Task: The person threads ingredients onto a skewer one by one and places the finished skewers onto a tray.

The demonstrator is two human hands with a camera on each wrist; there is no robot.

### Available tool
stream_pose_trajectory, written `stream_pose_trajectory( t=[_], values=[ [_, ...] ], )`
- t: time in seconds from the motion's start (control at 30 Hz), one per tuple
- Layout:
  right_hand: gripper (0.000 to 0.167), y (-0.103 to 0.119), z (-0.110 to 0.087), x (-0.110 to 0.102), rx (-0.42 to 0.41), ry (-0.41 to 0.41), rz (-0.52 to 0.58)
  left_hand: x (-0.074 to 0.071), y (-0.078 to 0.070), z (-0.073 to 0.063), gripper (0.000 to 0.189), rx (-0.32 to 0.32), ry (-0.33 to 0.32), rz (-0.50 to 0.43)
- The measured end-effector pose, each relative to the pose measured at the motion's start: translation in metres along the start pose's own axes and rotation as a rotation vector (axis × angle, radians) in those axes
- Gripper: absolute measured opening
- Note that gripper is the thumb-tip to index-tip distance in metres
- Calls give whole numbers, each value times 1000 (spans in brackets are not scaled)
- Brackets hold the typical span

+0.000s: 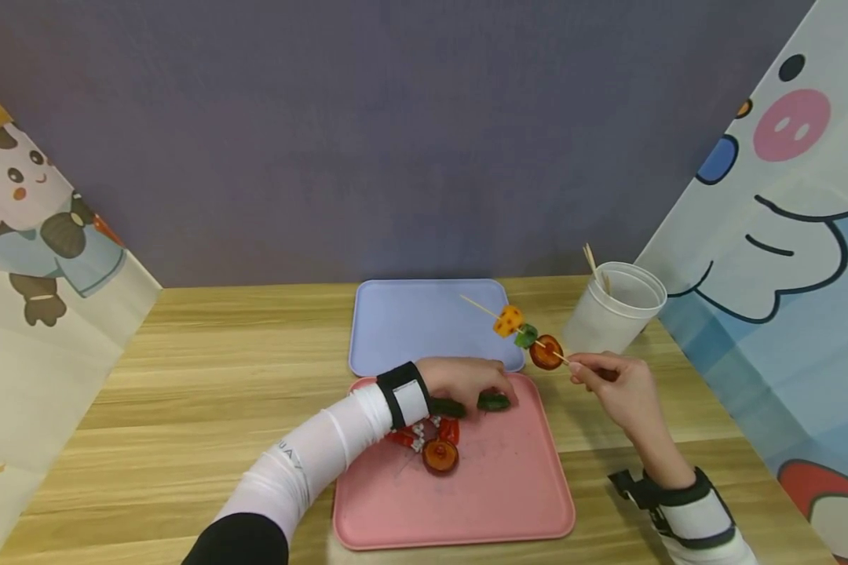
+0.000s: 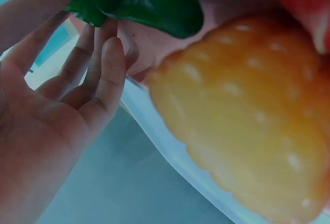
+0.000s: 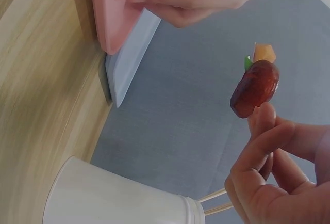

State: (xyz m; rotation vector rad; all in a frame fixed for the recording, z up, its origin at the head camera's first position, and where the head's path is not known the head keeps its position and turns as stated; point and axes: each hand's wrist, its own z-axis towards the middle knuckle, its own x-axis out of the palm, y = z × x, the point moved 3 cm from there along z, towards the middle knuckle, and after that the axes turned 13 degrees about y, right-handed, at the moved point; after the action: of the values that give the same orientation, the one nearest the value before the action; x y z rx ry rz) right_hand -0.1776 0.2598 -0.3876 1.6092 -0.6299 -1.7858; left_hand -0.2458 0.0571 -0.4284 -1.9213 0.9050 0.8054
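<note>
My right hand (image 1: 618,392) pinches the bare lower end of a wooden skewer (image 1: 478,305), held up over the table right of the trays. Threaded on it are a spotted orange piece (image 1: 509,320), a green pepper piece (image 1: 526,336) and a brown mushroom (image 1: 546,352), the mushroom nearest my fingers. My left hand (image 1: 466,380) reaches down over the far part of the pink tray (image 1: 495,502). Its thumb and fingers grip a green pepper piece (image 2: 149,4). A bumpy yellow-orange piece (image 2: 242,115) lies close by in the left wrist view.
On the pink tray lie another mushroom (image 1: 440,455), red pieces (image 1: 449,430) with white bits, and a second green piece (image 1: 447,407). Behind it is a blue tray (image 1: 424,322). A white tub (image 1: 611,314) holding skewers (image 1: 590,259) stands at the back right, before a grey wall (image 1: 396,157).
</note>
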Motion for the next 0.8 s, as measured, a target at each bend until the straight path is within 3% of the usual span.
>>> stream_pose_trajectory(
  t=[0.5,0.8],
  values=[
    [14,-4,2,2,7,9,9,1,1,3,64,-24,1,24],
    [14,-7,4,3,8,14,16,-1,-1,1,62,-14,-32,-20]
  ],
)
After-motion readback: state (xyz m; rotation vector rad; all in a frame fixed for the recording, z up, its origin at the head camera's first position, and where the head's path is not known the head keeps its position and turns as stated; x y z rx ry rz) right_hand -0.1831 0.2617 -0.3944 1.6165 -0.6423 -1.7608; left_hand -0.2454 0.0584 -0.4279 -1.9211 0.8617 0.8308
